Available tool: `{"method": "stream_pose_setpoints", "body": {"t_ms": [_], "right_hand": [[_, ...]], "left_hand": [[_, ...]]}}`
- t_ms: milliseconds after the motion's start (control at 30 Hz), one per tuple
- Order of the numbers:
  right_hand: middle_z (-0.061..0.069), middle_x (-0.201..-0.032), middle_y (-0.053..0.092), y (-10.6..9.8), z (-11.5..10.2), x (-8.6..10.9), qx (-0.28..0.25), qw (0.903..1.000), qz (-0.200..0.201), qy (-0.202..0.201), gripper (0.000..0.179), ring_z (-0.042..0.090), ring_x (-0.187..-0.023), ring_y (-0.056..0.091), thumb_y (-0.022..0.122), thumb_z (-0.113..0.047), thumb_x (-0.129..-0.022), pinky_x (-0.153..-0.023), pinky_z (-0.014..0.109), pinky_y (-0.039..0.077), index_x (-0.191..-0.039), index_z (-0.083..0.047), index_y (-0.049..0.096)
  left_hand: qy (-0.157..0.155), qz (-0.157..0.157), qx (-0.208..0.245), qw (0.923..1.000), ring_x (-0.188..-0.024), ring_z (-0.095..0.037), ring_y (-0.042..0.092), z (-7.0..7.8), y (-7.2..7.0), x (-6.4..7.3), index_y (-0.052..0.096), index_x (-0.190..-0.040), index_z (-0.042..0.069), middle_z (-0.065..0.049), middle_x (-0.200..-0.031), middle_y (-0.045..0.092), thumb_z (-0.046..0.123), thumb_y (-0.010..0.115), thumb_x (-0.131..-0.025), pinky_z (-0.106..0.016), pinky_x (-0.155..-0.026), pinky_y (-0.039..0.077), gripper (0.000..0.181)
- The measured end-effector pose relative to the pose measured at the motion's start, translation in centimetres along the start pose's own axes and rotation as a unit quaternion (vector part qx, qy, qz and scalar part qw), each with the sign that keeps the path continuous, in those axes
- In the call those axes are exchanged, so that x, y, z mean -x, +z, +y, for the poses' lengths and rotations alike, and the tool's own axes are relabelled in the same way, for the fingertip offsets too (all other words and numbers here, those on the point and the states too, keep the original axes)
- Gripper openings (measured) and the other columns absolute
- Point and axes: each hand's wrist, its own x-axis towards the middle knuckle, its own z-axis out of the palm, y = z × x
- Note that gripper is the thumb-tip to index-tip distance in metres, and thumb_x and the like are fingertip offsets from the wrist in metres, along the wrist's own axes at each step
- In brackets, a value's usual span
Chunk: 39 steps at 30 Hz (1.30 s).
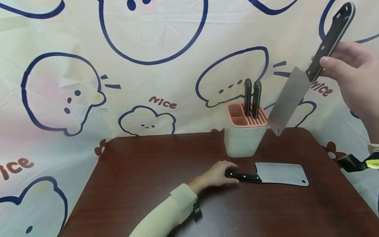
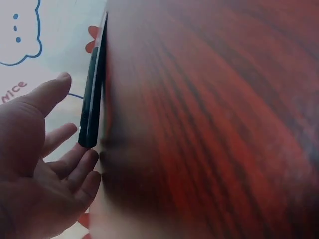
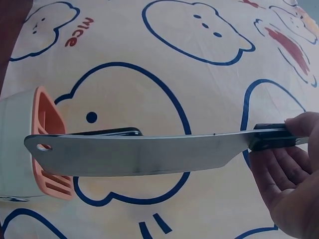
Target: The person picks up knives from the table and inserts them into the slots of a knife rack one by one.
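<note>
My right hand (image 1: 352, 70) pinches the black handle of a broad-bladed cleaver (image 1: 289, 100) between thumb and fingers. That cleaver is tilted, blade down, its tip just right of a knife block (image 1: 242, 143) with an orange slotted top. In the right wrist view its blade (image 3: 134, 155) passes in front of the block's top. A second cleaver (image 1: 282, 173) lies flat on the table, blade to the right. My left hand (image 1: 217, 173) rests by its handle end; in the left wrist view the thumb and fingers (image 2: 85, 164) are spread, not closed round the handle (image 2: 90, 104).
Two black-handled knives (image 1: 256, 98) stand in the block's slots, beside larger compartments. The block is near the back edge of the dark brown table (image 1: 142, 197). Behind hangs a pale cloth (image 1: 154, 82) with cartoon outlines.
</note>
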Motion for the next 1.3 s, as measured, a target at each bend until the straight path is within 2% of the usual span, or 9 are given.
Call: {"method": "stream_pose_setpoints", "body": {"t_ms": [133,300,433,567,633,767,867,1133,1300], "right_hand": [[-0.005,-0.116,0.07,0.5,-0.1,-0.7,0.004,1.0,0.004,0.005,0.038,0.008,-0.102,0.065,0.059,-0.009,-0.102,-0.113,0.024,0.038,-0.14,-0.011,0.06],[-0.002,-0.112,0.071,1.2,-0.1,-1.7,-0.038,0.9991,-0.016,-0.007,0.036,0.011,-0.102,0.066,0.062,-0.004,-0.1,-0.094,0.013,0.049,-0.136,-0.007,0.063],[-0.004,-0.112,0.071,1.8,0.1,-2.3,-0.037,0.999,-0.024,0.0,0.037,0.005,-0.095,0.069,0.066,-0.008,-0.099,-0.096,0.012,0.047,-0.135,-0.009,0.064],[-0.007,-0.115,0.07,2.4,0.3,-2.5,0.005,0.9992,-0.038,0.01,0.039,0.001,-0.096,0.068,0.067,-0.016,-0.1,-0.111,0.018,0.036,-0.138,-0.014,0.062],[-0.008,-0.115,0.07,2.6,0.4,-2.5,0.014,0.9986,-0.049,0.013,0.039,0.001,-0.097,0.068,0.067,-0.017,-0.1,-0.099,0.016,0.043,-0.138,-0.015,0.062],[-0.009,-0.117,0.07,3.1,0.8,-2.5,0.021,0.9974,-0.068,0.013,0.038,0.002,-0.108,0.065,0.066,-0.018,-0.1,-0.1,0.018,0.042,-0.138,-0.016,0.062],[-0.009,-0.118,0.069,3.5,1.1,-2.6,0.022,0.9966,-0.079,0.007,0.039,0.004,-0.117,0.062,0.065,-0.017,-0.101,-0.118,0.026,0.03,-0.14,-0.015,0.061],[-0.01,-0.123,0.067,4.7,2.0,-2.4,0.078,0.9911,-0.103,0.032,0.041,0.005,-0.117,0.06,0.063,-0.025,-0.103,-0.122,0.04,0.027,-0.143,-0.019,0.058],[0.004,-0.138,0.062,5.4,3.0,-2.2,0.13,0.9825,-0.124,0.048,0.047,0.018,-0.13,0.056,0.06,-0.032,-0.103,-0.119,0.053,0.029,-0.148,-0.019,0.054]], "left_hand": [[0.005,0.001,-0.048,0.9989,-0.115,-0.013,0.054,0.2,0.4,-0.3,0.066,-0.133,0.016,0.002,-0.127,0.065,0.042,0.079,-0.088,-0.031,-0.104,0.041,0.053],[0.004,0.006,-0.085,0.9963,-0.111,-0.011,0.054,0.4,1.0,-0.8,0.069,-0.128,0.02,0.003,-0.122,0.064,0.041,0.081,-0.087,-0.029,-0.101,0.042,0.047],[-0.005,0.009,-0.094,0.9955,-0.106,-0.009,0.052,0.6,1.3,-1.0,0.072,-0.122,0.022,0.006,-0.115,0.063,0.04,0.083,-0.086,-0.026,-0.097,0.041,0.042],[-0.015,0.013,-0.098,0.995,-0.106,-0.008,0.052,0.7,1.5,-1.2,0.073,-0.118,0.024,0.008,-0.112,0.062,0.038,0.084,-0.084,-0.026,-0.097,0.041,0.038],[-0.02,0.014,-0.098,0.9948,-0.106,-0.008,0.052,0.7,1.6,-1.2,0.073,-0.117,0.024,0.009,-0.112,0.062,0.037,0.084,-0.084,-0.026,-0.097,0.041,0.037],[-0.024,0.018,-0.094,0.9951,-0.105,-0.008,0.052,0.6,1.9,-1.3,0.074,-0.115,0.025,0.009,-0.112,0.063,0.035,0.084,-0.086,-0.026,-0.098,0.041,0.033],[-0.022,0.022,-0.091,0.9954,-0.104,-0.007,0.053,0.6,1.9,-1.3,0.074,-0.113,0.024,0.009,-0.111,0.064,0.035,0.083,-0.086,-0.026,-0.097,0.042,0.03],[-0.021,0.023,-0.077,0.9965,-0.102,-0.006,0.055,0.6,1.6,-1.2,0.074,-0.113,0.023,0.011,-0.109,0.067,0.036,0.08,-0.089,-0.026,-0.097,0.042,0.028],[-0.019,0.026,-0.057,0.9978,-0.101,-0.005,0.057,0.4,1.4,-1.0,0.074,-0.112,0.021,0.011,-0.107,0.069,0.034,0.079,-0.09,-0.027,-0.1,0.043,0.026]]}}
